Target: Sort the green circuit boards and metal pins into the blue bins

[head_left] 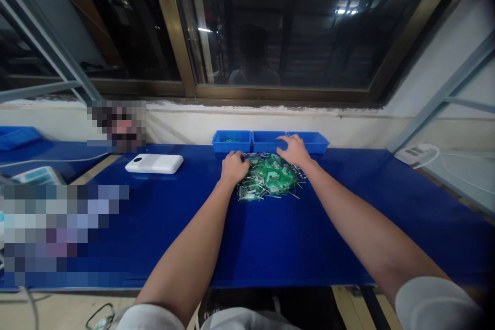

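A heap of small green circuit boards with metal pins (pixel 268 175) lies on the blue table mat (pixel 309 232), just in front of a row of 3 blue plastic bins. My left hand (pixel 234 167) rests curled on the heap's left edge, and its fingers hide whatever may be under them. My right hand (pixel 294 150) sits above the heap's far right side, its fingers spread next to the rim of the middle bin (pixel 268 141). The left bin (pixel 232 141) holds a little green piece. The right bin (pixel 308 141) stands beyond my right hand.
A white power bank (pixel 153 163) lies on the mat left of the heap. A white power strip (pixel 415 153) with cables sits at the right end. A window (pixel 286 26) and a wall rise behind the bins. Pixelated patches cover parts of the left side.
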`<state>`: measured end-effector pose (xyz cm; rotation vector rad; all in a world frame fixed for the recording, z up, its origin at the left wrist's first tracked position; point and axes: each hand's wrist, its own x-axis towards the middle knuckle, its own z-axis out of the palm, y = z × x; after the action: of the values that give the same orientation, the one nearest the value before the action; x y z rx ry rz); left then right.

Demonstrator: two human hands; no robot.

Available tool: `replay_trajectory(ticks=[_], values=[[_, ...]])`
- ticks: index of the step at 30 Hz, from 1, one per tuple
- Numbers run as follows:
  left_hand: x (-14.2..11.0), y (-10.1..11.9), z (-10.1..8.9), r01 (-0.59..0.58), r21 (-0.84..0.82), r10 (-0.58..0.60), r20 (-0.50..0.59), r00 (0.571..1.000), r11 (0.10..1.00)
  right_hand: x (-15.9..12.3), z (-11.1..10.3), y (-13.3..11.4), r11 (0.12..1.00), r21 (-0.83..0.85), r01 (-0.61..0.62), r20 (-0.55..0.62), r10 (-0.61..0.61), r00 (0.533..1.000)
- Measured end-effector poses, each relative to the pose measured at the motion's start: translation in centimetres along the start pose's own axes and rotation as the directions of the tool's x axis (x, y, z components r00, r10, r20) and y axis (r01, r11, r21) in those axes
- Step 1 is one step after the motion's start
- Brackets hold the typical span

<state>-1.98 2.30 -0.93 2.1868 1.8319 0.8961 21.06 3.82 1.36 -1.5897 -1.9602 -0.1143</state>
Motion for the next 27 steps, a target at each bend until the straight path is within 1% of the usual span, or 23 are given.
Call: replay_trajectory(ticks=[4,6,9,11,14,17,18,20,22,23,25,27], values=[[0.1,-0.2,0.3,-0.002,0.017,0.001,0.06,0.998,1.0,-0.2,-0.3,0.1,1.0,-0.017,-0.021,0.019,0.022,1.0],[0.1,-0.2,0.3,-0.003,0.018,0.001,0.072,0.997,1.0,-0.3,-0.6,0.5,0.998,-0.031,-0.06,-0.03,0.059,0.998],[0.2,-0.4,0.4,-0.011,0.012,0.01,0.068,0.998,1.0,-0.7,-1.3,1.7,0.981,-0.057,-0.183,-0.154,0.173,0.973],[0.2,-0.5,0.5,-0.017,0.004,0.016,0.06,0.998,1.0,-1.3,-1.5,2.8,0.969,-0.053,-0.241,-0.179,0.228,0.957],[0.3,-0.5,0.6,-0.02,-0.009,0.02,0.068,0.997,1.0,-2.5,-1.5,3.7,0.971,-0.016,-0.239,-0.169,0.233,0.958],[0.3,-0.3,0.4,-0.043,-0.025,0.045,0.109,0.993,0.999,-3.5,-1.1,3.6,0.984,0.055,-0.167,-0.205,0.175,0.963],[0.2,-0.2,0.4,-0.056,-0.03,0.059,0.122,0.991,0.998,-3.8,-0.9,3.5,0.986,0.083,-0.146,-0.194,0.16,0.968],[0.0,0.1,0.2,-0.078,-0.039,0.082,0.142,0.986,0.996,-4.2,-0.7,3.2,0.982,0.126,-0.141,-0.113,0.156,0.981],[-0.1,0.3,0.1,-0.089,-0.043,0.095,0.155,0.983,0.995,-4.4,-0.6,3.1,0.973,0.139,-0.183,-0.015,0.187,0.982],[-0.2,0.4,0.1,-0.092,-0.041,0.097,0.161,0.982,0.995,-4.5,-0.5,3.1,0.968,0.14,-0.209,0.013,0.21,0.978],[-0.3,0.5,0.2,-0.098,-0.033,0.102,0.165,0.981,0.995,-4.6,-0.5,3.3,0.958,0.151,-0.244,0.028,0.243,0.97],[-0.2,0.4,0.3,-0.109,-0.023,0.112,0.159,0.981,0.994,-4.7,-0.5,3.5,0.96,0.156,-0.231,0.042,0.227,0.973]])
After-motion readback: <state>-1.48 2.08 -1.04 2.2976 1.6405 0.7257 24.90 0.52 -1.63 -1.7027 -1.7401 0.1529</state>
